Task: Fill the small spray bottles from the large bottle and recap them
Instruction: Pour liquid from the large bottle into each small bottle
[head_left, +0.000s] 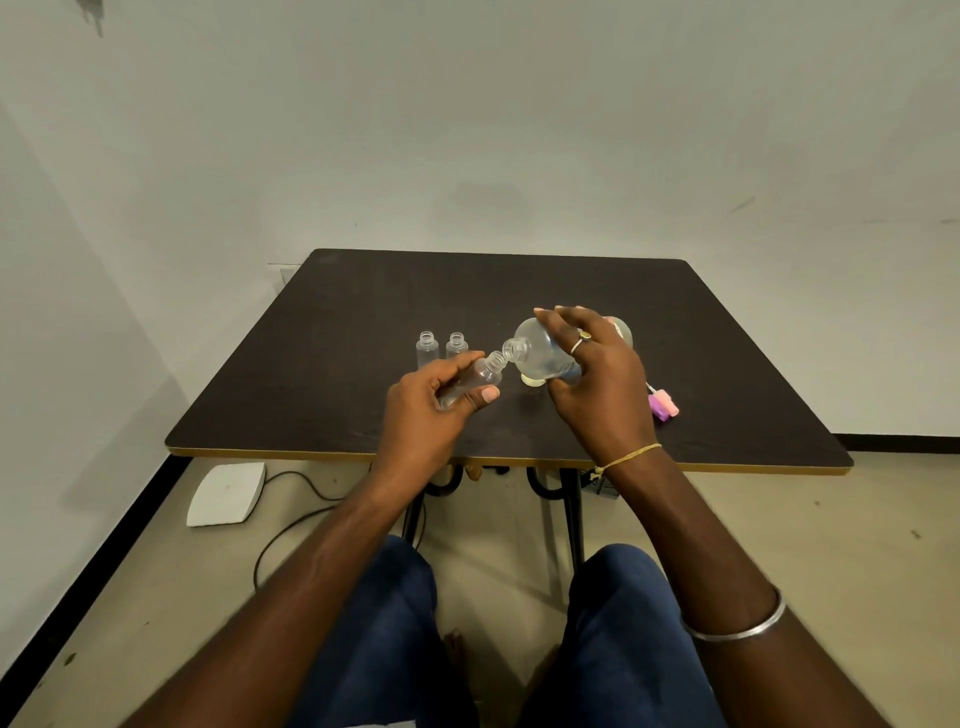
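1. The left hand (441, 387) grips the held small bottle (480, 376) above the middle of the table (727, 364). The thumb is under its body, the fingers are curled over it, and its neck tilts toward 2 o'clock.
2. The right hand (597, 374) wraps the large bottle (540, 348), fingers spread across its shoulder. The bottle is tipped with its mouth toward 8 o'clock, touching or just beside the small neck. Whether liquid is running cannot be told.
3. The person should probably rest the large lip on the small rim and raise the base slowly, since the receiving neck is narrow.
4. The liquid looks clear, so the level is hard to read. It seems wise to stop below the neck, leaving room for the spray tube.
5. Two standing small bottles (441, 349) wait uncapped at 11 o'clock of the left hand, and the pink spray caps (664, 406) lie at 4 o'clock of the right hand, within easy reach for recapping.
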